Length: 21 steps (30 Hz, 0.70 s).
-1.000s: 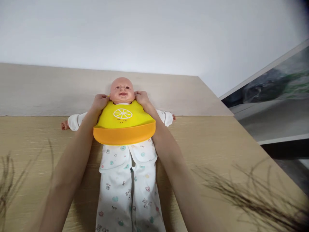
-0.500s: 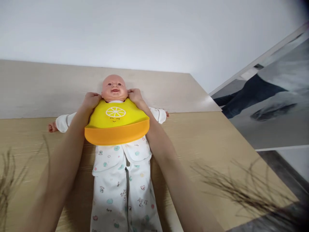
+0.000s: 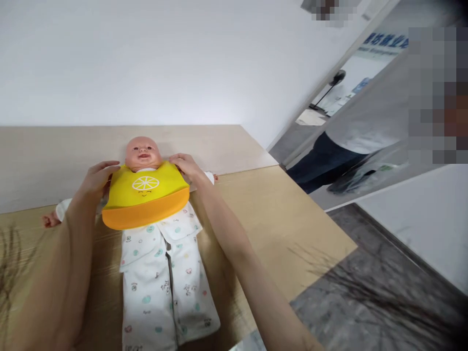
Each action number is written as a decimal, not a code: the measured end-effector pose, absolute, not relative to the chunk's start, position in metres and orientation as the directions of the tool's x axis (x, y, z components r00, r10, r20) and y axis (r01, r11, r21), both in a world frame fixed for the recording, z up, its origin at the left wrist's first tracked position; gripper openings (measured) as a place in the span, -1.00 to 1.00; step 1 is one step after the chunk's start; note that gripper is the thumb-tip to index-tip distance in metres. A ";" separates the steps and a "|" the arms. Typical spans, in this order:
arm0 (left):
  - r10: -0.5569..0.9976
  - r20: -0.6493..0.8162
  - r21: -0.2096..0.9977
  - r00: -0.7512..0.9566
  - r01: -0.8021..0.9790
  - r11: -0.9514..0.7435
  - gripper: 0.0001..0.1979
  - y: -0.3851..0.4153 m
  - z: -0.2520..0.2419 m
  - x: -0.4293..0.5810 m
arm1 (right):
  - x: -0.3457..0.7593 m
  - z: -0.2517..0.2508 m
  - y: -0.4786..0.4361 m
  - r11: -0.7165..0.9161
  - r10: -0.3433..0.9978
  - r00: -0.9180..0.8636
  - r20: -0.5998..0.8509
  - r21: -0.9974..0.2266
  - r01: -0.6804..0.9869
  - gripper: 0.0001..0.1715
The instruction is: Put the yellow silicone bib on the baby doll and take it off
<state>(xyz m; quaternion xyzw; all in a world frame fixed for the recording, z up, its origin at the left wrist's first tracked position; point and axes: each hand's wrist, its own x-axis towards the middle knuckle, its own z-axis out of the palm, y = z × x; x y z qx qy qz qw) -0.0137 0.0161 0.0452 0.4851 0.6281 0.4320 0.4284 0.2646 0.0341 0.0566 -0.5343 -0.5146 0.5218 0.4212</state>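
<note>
A baby doll (image 3: 144,152) lies on its back, arms spread, in a white printed outfit (image 3: 149,287). Round its neck is a yellow bib (image 3: 146,183) with a lemon-slice print and an orange catch pocket (image 3: 146,210) across the lower chest. My left hand (image 3: 99,176) is beside the bib's upper edge at the left, fingers stretched toward it. On the other side my right hand (image 3: 187,166) lies at the bib's upper edge, fingers extended and touching or very near it. The bib's back fastening is hidden behind the neck.
The wooden table (image 3: 278,234) meets a white wall (image 3: 127,63) at the back. On the right stands another person in dark trousers (image 3: 325,163), past a low white partition (image 3: 420,234). Grey floor (image 3: 329,302) shows at lower right.
The view has turned to the right, so the doll sits further left. My hands have come away from beside the doll's neck, outward to the bib's sides, and their fingers have loosened.
</note>
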 end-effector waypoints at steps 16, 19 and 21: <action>0.928 -0.027 0.999 -0.373 0.009 0.032 -0.56 -0.034 0.059 -0.012 | 0.273 0.064 -0.020 -0.071 0.993 -0.101 -0.060 -0.992 -0.109 -0.64; 0.873 -0.041 0.999 -0.485 -0.009 0.042 -0.66 -0.024 0.056 -0.002 | 0.269 0.053 -0.004 -0.052 0.998 -0.050 -0.047 -0.994 -0.100 -0.67; 0.862 -0.048 0.999 -0.504 -0.044 0.029 -0.67 -0.024 0.054 0.001 | 0.268 0.047 -0.002 -0.056 0.998 -0.030 -0.053 -0.994 -0.098 -0.69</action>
